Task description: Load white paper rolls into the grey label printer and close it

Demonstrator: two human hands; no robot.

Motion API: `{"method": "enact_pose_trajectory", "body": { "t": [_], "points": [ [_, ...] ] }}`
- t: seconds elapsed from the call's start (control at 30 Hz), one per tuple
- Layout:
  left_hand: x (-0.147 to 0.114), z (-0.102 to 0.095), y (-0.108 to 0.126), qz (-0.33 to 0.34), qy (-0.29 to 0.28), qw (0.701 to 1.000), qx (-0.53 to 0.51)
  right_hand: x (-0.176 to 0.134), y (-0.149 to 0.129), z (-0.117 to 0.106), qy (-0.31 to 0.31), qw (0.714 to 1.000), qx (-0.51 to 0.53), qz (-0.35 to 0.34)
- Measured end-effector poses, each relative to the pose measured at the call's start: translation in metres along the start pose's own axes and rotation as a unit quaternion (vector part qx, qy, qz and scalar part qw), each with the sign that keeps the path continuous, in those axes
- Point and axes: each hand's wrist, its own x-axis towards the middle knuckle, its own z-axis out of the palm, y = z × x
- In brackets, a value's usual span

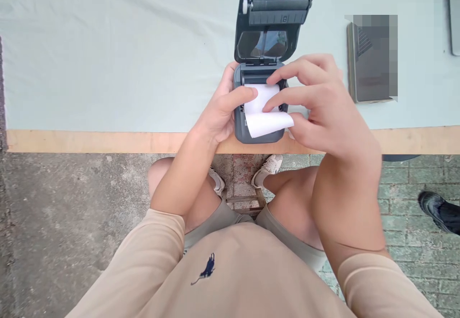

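Observation:
A small dark portable label printer (239, 133) is near the table's front edge with its lid (266, 21) raised. White paper (268, 126) from a roll is in its bay, and the paper's loose end curls forward over the printer's front. My left hand (224, 105) grips the printer's left side, its thumb lying on the paper. My right hand (319, 102) reaches in from the right. One fingertip is at the back of the bay, another rests on the paper, and the thumb is at the loose end's right corner.
A pale cloth (125, 59) covers the table, leaving a wooden front edge (97, 141) bare. Right of the printer lies a dark, flat rectangular object (370, 64), partly blurred. Another grey object (454, 18) is cut off at the far right. A black shoe (433, 208) shows on the paving.

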Motion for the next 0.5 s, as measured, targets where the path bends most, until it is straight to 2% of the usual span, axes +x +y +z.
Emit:
{"method": "enact_pose_trajectory", "body": {
  "t": [0.2, 0.23, 0.33, 0.37, 0.4, 0.43, 0.5],
  "points": [
    [-0.001, -0.009, 0.0, -0.069, -0.032, 0.996, 0.051, -0.004, 0.005, -0.01, 0.011, 0.995, 0.088, -0.038],
    [-0.001, -0.01, 0.001, -0.072, -0.036, 0.995, 0.053, -0.004, 0.004, -0.013, 0.039, 0.993, 0.103, -0.036],
    [-0.001, -0.01, 0.001, -0.072, -0.046, 0.995, 0.056, 0.001, -0.003, -0.019, 0.221, 0.968, 0.114, 0.017],
    [-0.002, -0.009, 0.001, -0.07, -0.048, 0.995, 0.048, 0.004, -0.005, -0.02, 0.257, 0.958, 0.118, 0.037],
    [-0.002, -0.007, 0.002, -0.068, -0.048, 0.996, 0.034, 0.007, -0.007, -0.02, 0.269, 0.954, 0.122, 0.054],
    [-0.003, -0.005, 0.002, -0.067, -0.044, 0.997, 0.019, 0.01, -0.009, -0.02, 0.255, 0.956, 0.129, 0.066],
    [-0.003, 0.001, 0.002, -0.062, 0.005, 0.998, -0.001, 0.014, -0.01, -0.019, 0.216, 0.963, 0.147, 0.071]
  ]
}}
